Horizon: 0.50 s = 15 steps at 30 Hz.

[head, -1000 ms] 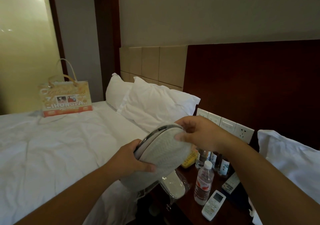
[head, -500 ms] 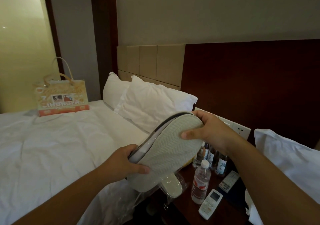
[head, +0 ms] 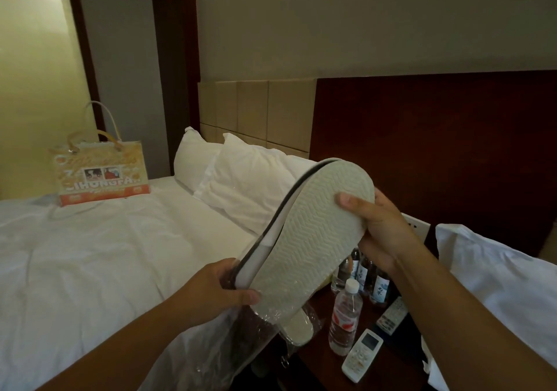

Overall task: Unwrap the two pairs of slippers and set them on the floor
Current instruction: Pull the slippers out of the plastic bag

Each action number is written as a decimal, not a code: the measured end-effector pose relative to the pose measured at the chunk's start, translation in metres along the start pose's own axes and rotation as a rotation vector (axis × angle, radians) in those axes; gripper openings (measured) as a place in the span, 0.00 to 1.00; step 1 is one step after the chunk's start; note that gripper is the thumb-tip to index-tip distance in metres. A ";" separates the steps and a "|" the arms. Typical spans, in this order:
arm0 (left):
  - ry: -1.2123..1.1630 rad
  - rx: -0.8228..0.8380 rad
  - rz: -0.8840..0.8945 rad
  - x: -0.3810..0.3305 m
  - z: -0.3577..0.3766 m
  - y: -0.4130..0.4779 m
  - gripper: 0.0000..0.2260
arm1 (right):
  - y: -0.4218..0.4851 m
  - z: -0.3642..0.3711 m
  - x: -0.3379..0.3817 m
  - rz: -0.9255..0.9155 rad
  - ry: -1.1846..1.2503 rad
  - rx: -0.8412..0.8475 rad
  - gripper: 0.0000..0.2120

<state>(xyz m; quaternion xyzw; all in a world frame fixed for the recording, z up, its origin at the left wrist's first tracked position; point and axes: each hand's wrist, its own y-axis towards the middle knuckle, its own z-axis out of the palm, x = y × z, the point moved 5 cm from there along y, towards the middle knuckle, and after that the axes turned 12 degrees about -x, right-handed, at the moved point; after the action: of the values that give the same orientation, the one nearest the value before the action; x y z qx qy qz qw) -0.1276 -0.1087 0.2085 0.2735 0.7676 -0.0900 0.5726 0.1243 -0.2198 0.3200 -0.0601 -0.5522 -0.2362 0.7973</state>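
Both hands grip the slippers (head: pixel 304 240), ribbed pale sole up: left hand (head: pixel 211 294) at the clear plastic wrap (head: pixel 241 339), right hand (head: pixel 379 228) now pulling them further out.

A printed gift bag (head: pixel 101 171) with looped handles stands upright on the white bed (head: pixel 90 255), well apart from two white pillows (head: pixel 241 176) propped against the tan padded headboard (head: pixel 256 113). On the dark nightstand (head: pixel 388 369) a water bottle (head: pixel 344 316) stands beside a white remote (head: pixel 362 355) — small dark-capped bottles (head: pixel 366 276) cluster just behind. Another pillow (head: pixel 497 288) lies at the right.
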 end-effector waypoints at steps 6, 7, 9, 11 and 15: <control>-0.065 -0.017 -0.010 -0.004 0.007 0.001 0.19 | -0.010 0.011 -0.016 0.023 -0.146 0.202 0.27; -0.063 -0.021 -0.003 -0.005 0.007 0.001 0.21 | -0.011 0.012 -0.018 0.010 -0.228 0.206 0.27; -0.055 -0.024 0.003 -0.004 0.008 0.001 0.25 | -0.010 0.011 -0.021 -0.007 -0.343 0.154 0.27; -0.052 -0.023 0.003 -0.003 0.007 0.001 0.24 | -0.008 0.008 -0.018 -0.014 -0.326 0.095 0.27; 0.009 -0.052 0.031 0.001 0.003 0.001 0.14 | -0.001 0.001 -0.007 -0.053 -0.162 0.031 0.26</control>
<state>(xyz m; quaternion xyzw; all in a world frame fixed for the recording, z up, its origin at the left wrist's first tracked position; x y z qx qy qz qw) -0.1251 -0.1091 0.2071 0.2706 0.7681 -0.0599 0.5772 0.1210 -0.2185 0.3140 -0.0522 -0.6199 -0.2428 0.7443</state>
